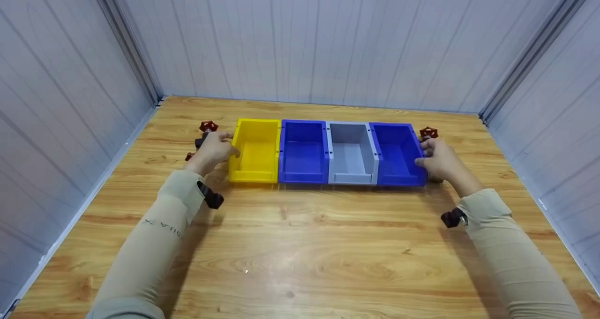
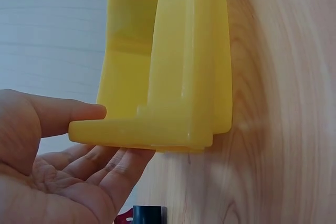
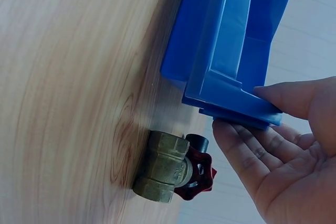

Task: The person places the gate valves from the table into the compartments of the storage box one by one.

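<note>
A workshop-like booth: panels (image 1: 314, 42) wall the table (image 1: 300, 244) left, right and far; bins (image 1: 327, 159) and a brass valve (image 3: 164, 165) suggest workshop stock.

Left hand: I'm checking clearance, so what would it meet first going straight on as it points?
Likely the yellow bin, which the left hand grips at its side; heading in depth is unclear.

The yellow box-shaped plastic bin (image 1: 255, 157) looks smooth, with a soft sheen along its edges; the grey box-shaped plastic bin (image 1: 352, 157) and the two blue box-shaped plastic bins (image 1: 303, 157) appear equally smooth. The brass-coloured metal valve body (image 3: 161, 166) is dull and slightly rough, its dark red spoked handwheel (image 3: 198, 162) glossier. The brown wood-grained bench (image 1: 300, 244) shines smoothly; the beige cloth sleeves (image 1: 152, 230) look matt.
</note>
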Available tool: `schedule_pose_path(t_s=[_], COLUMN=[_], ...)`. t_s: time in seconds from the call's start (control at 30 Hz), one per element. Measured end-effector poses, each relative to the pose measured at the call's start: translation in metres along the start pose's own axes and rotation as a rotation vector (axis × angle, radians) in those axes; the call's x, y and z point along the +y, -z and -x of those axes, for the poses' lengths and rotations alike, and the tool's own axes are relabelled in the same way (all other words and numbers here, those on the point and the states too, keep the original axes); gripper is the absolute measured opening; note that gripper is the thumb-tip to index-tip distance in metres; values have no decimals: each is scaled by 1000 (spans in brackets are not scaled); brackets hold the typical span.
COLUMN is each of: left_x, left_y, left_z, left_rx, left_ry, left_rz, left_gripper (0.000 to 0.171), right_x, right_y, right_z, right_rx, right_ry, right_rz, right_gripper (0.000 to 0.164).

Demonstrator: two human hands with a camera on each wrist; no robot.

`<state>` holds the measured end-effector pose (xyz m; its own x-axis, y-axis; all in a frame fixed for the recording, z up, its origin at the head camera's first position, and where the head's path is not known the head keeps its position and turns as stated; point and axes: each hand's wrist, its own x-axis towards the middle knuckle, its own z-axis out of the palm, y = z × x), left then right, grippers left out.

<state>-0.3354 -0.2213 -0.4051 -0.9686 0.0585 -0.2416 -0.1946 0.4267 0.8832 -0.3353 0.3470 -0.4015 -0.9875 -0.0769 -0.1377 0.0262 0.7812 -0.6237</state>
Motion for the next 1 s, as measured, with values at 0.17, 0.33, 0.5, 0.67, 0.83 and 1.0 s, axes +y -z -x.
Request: schedule_pose_path(t_s=[0.17,0.33,0.5,0.67,0.83,1.0], left_x=[0,3,4,3,-1,-4], left_y=[0,1,2,1,-1,-3], left_z=[1,1,-3,-7,-10,-12], left_rx=[-9,-12,4,7,27,43], left_ry=[7,33,55,34,3,-18], left_rz=[0,-12,-32,-52,-94,-105], left_gripper=[64,68,71,67,56,49], right_x=[-1,0,-1,-3,4,18], right_y=[-1,-1,8,20,29,33], right_z=[1,3,4,7,9,10], right_rx=[-2,-5,-4,37,79,113], right_ry=[-13,-10,6,26,55,57], right_rz=[1,6,1,4,12,12], right_gripper=[54,56,62,64,59,58])
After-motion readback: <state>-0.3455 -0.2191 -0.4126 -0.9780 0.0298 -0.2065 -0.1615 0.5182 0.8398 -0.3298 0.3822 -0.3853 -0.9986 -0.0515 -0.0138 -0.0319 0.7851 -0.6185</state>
